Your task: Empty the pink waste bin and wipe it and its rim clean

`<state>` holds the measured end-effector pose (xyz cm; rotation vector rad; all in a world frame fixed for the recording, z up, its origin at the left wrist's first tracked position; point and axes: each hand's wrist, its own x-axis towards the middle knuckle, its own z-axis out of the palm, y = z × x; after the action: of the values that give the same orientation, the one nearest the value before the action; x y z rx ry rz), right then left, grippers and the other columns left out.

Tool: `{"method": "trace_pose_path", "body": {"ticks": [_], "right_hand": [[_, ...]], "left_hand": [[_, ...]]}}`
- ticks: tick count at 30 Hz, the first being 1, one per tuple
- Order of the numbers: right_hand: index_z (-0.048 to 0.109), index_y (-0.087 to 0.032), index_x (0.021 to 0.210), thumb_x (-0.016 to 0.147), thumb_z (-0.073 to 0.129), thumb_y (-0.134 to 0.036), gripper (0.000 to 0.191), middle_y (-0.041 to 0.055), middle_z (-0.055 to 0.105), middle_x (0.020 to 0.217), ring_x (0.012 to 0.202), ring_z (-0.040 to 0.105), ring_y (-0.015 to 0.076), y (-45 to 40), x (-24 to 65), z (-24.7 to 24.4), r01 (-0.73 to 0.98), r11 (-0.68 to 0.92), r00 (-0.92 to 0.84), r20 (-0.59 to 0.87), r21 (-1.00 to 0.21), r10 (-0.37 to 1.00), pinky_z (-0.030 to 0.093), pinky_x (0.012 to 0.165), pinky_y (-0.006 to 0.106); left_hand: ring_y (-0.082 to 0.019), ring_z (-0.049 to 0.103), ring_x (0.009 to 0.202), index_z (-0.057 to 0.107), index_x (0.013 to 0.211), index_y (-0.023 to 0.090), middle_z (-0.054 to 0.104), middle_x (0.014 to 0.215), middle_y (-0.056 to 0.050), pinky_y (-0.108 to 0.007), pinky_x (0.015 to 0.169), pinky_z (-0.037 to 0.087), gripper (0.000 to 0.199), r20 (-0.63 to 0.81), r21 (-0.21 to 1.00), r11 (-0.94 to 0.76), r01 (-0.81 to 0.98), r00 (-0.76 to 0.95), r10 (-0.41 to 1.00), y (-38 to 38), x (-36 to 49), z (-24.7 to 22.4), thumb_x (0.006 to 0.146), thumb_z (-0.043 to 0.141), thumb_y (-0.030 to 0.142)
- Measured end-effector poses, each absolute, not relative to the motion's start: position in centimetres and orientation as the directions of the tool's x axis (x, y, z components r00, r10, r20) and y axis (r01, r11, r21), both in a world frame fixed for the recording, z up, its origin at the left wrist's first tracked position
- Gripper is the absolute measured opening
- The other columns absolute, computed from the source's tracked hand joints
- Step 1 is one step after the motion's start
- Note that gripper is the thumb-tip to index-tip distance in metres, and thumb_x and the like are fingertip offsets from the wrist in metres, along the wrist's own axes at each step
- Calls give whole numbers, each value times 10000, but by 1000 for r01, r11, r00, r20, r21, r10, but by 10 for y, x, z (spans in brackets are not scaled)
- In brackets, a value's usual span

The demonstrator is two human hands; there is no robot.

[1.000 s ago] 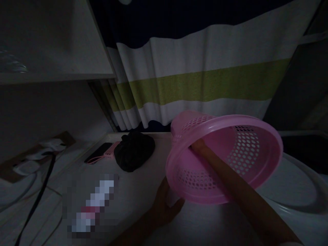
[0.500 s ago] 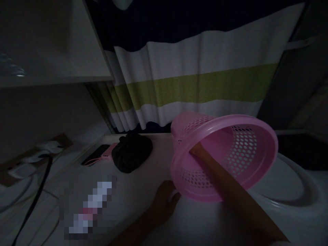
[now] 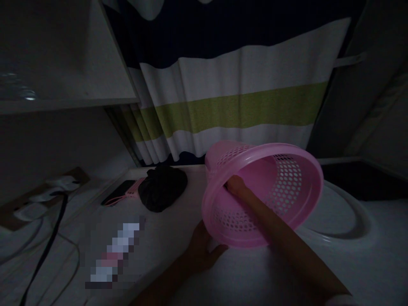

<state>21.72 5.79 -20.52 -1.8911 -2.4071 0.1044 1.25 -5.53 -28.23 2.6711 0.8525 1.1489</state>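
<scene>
A pink plastic wastebasket [image 3: 306,212] with perforated sides lies tilted on the white surface, its wide mouth turned toward me. My left hand [image 3: 201,250] is at the lower left of its rim, fingers reaching behind the wall and thumb under the edge. Inside the basket, my right hand [image 3: 235,185] is closed in a fist near the left inner wall. Something dark shows beside its fingers, too small and dim to make out. To the left sits a bunched black plastic bag [image 3: 163,187].
A dark phone-like slab [image 3: 119,192] and a pink strapped item [image 3: 132,191] lie left of the bag. Nearer is a blurred-out object [image 3: 114,255]. Plugs and cables [image 3: 60,208] run along the left wall. A white round-rimmed object [image 3: 353,229] stands right; a striped curtain [image 3: 239,102] hangs behind.
My right hand has drawn back a little toward the basket's mouth, so its fist now shows. The view has turned slightly right. My left hand stays by the rim.
</scene>
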Motion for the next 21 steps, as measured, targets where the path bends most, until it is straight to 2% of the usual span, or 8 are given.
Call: {"method": "trace_pose_path", "body": {"ticks": [3,7,9,12,17,21], "right_hand": [[540,-170,1104,867,502,-343,296,68,563,1107,940,567,170,50,223,-206,961,266,-268,-10,-77,963,482,805,377],[626,-211,1042,860,489,-217,228,53,652,1011,914,606,179,26,235,-208,941,335,-337,-27,-49,941,458,805,322],[661,-241,1004,829,492,-166,254,46,679,984,905,621,190,10,238,-207,927,373,-374,-26,-36,927,447,777,287],[684,-223,950,814,480,-156,254,66,695,933,857,639,209,-8,240,-206,916,401,-401,-29,-6,916,445,712,282],[687,-197,941,838,427,-157,282,103,693,921,828,644,217,-10,238,-208,910,413,-412,-30,32,910,437,679,288],[679,-216,974,824,446,-150,285,88,689,952,858,637,205,4,233,-208,906,422,-421,-32,37,906,431,696,274]], "left_hand": [[-274,531,1091,369,1252,216,551,1176,-142,-460,864,469,494,656,315,-843,435,542,525,-57,12,-283,808,526,364],[-246,578,1007,450,1160,207,602,1089,-117,-427,829,489,364,632,378,-825,420,534,562,-56,14,-279,821,496,331],[-238,594,969,477,1117,202,620,1050,-108,-416,810,496,323,613,410,-802,434,521,595,-55,15,-278,818,499,325],[-236,611,903,507,1053,190,639,979,-105,-412,775,504,288,601,458,-758,464,467,649,-55,17,-278,805,520,336],[-201,600,846,498,1036,185,626,950,-88,-371,746,497,271,534,606,-645,465,364,763,-55,20,-272,810,509,333],[-150,541,681,440,1061,183,578,795,-25,-297,617,467,305,435,702,-505,503,259,863,-54,19,-270,818,463,367]]}}
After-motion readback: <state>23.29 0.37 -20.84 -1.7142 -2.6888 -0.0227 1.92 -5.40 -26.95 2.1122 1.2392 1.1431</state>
